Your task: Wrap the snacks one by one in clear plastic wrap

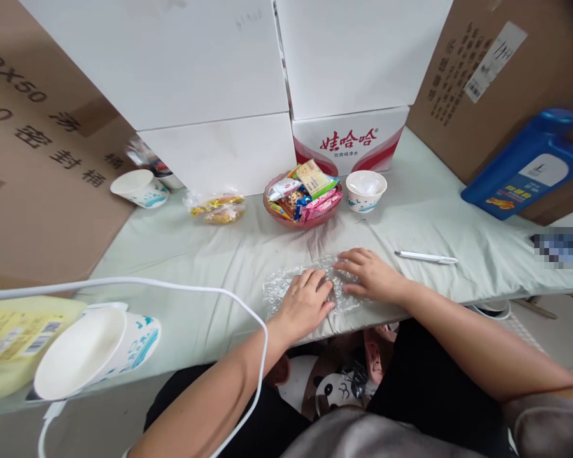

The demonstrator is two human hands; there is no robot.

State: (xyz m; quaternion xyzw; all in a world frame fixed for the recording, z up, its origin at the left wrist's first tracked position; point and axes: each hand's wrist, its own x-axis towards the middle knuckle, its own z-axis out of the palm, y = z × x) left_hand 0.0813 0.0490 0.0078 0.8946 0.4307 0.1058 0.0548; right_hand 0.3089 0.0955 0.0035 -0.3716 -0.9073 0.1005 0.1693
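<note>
A sheet of clear bubble wrap (279, 286) lies flat near the front edge of the table (210, 254). Resting on its middle is my left hand (306, 299), fingers stretched out and palm down. My right hand (370, 275) lies on the right part of the same sheet, its fingers spread. The hands are close together but apart, and neither grips anything. Beyond them stands a pink bowl (305, 222) filled with wrapped snacks (315, 184). A white pen (426, 257) lies to the right of my right hand.
Paper bowls stand right of the snacks (367, 197), at the back left (143, 191) and at the front left (100, 350). A white cable (172, 283) crosses over my left forearm. Cardboard boxes (38, 159) and a blue bottle (525, 172) flank the table. Yellow packets (219, 207) lie behind.
</note>
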